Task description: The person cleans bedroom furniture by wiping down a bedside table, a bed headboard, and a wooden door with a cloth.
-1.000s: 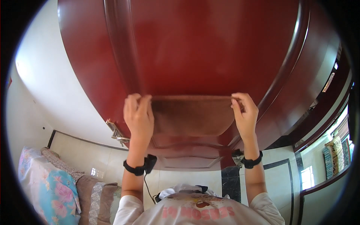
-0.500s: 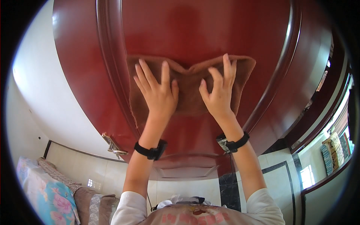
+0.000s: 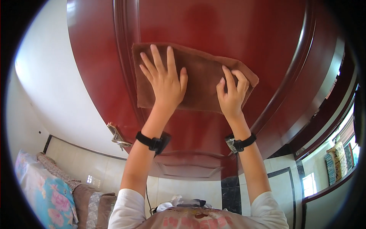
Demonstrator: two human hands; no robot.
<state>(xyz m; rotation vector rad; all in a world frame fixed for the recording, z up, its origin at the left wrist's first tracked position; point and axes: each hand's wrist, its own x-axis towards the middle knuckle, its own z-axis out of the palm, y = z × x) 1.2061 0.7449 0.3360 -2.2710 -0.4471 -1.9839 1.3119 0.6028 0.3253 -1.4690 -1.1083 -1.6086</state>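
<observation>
A brown cloth lies spread against a dark red panelled door. My left hand presses flat on the cloth's left part, its fingers fanned out. On the right part rests my right hand, fingers apart and partly bent, the fingertips touching the cloth. The cloth's upper right edge is folded over and slants down toward its right corner. Each wrist wears a black strap with a small device.
A metal door handle sticks out at the door's left edge, beside a white wall. At lower left is a seat with a flowered cover and a brown cushion. Pale tiles with black bands cover the floor.
The cloth's left side has moved up the door with my left hand. My right hand has shifted slightly down and right, its fingers more bent. The cloth now slants down to the right.
</observation>
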